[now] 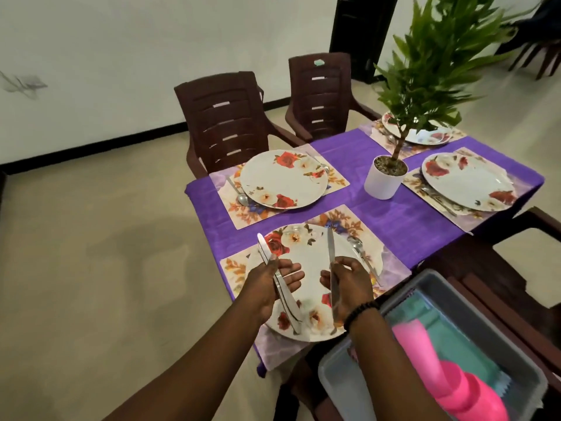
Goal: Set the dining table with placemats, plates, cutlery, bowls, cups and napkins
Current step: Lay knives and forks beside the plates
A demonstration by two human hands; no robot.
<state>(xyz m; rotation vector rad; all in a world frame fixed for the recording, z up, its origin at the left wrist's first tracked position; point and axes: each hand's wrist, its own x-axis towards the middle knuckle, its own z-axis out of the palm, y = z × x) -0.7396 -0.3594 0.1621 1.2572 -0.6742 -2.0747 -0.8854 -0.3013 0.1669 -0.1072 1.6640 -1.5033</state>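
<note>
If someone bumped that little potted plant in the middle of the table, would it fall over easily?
Probably fairly easily. The plant rises tall and leafy above a small white pot, so it looks top-heavy. The pot narrows toward its base, which gives little footing. The pebbles filling the pot may add some steadying weight, though how much is unclear.

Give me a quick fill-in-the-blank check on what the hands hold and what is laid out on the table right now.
1. The right hand holds a single ____ above the nearest plate.
2. The left hand holds a bundle of knives over the ____ edge of that plate.
3. The tablecloth is ____ in colour.
4. The pink cups lie in the grey ____ beside the table.

Missing words: knife; left; purple; tub
</note>
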